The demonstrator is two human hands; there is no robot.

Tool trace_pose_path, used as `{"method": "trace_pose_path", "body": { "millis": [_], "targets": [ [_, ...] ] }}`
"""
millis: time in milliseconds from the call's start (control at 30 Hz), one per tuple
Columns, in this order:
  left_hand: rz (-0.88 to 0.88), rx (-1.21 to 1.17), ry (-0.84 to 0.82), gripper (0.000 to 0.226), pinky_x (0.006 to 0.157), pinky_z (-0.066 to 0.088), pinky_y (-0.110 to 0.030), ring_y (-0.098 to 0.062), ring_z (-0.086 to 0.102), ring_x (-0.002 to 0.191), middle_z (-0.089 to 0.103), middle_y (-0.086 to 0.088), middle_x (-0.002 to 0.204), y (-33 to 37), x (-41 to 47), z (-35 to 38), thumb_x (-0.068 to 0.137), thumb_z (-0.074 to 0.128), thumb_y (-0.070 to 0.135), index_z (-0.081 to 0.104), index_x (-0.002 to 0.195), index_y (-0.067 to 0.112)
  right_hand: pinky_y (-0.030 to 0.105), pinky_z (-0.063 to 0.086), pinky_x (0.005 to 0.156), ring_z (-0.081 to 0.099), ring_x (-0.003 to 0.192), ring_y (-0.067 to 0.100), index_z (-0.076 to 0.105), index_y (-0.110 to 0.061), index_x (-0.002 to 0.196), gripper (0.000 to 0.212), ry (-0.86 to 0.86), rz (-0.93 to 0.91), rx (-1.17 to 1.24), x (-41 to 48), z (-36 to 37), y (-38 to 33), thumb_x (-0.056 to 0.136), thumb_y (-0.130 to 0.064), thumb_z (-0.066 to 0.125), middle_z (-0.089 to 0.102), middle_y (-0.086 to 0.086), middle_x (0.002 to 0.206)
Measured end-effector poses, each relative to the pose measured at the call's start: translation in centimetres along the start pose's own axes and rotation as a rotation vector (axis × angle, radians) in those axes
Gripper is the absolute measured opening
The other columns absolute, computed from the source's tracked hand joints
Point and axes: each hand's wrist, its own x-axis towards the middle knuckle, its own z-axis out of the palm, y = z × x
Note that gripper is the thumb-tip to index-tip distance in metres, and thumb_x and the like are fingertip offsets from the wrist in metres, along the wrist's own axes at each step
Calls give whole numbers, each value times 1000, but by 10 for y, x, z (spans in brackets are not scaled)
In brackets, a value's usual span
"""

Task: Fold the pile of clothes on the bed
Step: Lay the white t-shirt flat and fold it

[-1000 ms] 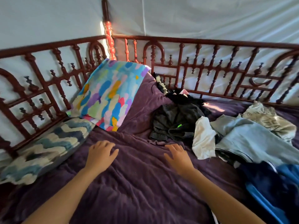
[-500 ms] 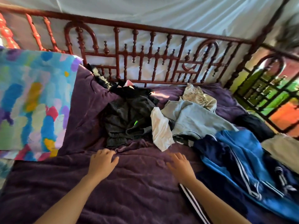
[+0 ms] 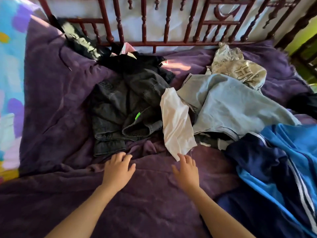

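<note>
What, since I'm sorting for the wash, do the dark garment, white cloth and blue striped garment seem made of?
Dark garment: apparently washed black denim, matte, with heavy stitched seams. White cloth: thin plain weave, perhaps cotton; frayed threads at its edge. Blue striped garment: smooth, slightly shiny, likely synthetic tracksuit fabric.

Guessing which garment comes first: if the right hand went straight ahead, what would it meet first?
Probably the white cloth: its lower corner lies just ahead of the right hand, though depth is unclear.

The blue track jacket (image 3: 291,148) is cut off at four o'clock, the colourful pillow (image 3: 8,74) at nine, and a pale blue garment (image 3: 231,103) mostly hides a dark garment (image 3: 211,138).
</note>
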Motion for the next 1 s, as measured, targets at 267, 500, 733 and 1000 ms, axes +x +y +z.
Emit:
{"method": "trace_pose_path", "body": {
  "millis": [267, 500, 733, 1000],
  "targets": [
    [1, -28, -247, 41, 86, 48, -44, -31, 56, 113, 57, -8, 126, 21, 21, 78, 86, 62, 34, 61, 121, 13, 43, 29, 100, 33, 130, 30, 34, -15, 140, 55, 32, 88, -51, 80, 56, 9, 90, -25, 54, 37, 6, 140],
    [-33, -62, -264, 48, 105, 31, -34, -18, 29, 136, 33, 1, 147, 14, 10, 76, 97, 41, 39, 38, 141, 21, 36, 25, 88, 50, 110, 28, 62, -12, 112, 26, 84, 90, -37, 94, 49, 22, 92, -13, 45, 60, 5, 113],
    [-20, -142, -212, 49, 103, 33, -30, -18, 32, 133, 34, 2, 144, 46, -13, 33, 97, 41, 40, 35, 142, 21, 31, 39, 80, 58, 100, 34, 64, 3, 101, 22, 320, 61, 401, 24, -12, 40, 84, 5, 50, 61, 15, 112],
    [151, -194, -142, 53, 103, 33, -30, -17, 32, 133, 30, 3, 146, 97, -64, -37, 96, 43, 40, 30, 144, 21, -6, 31, 75, 53, 86, 9, 67, 6, 95, 21, 514, -47, 488, -96, -115, 81, 80, 16, 58, 63, 13, 96]
  ]
}}
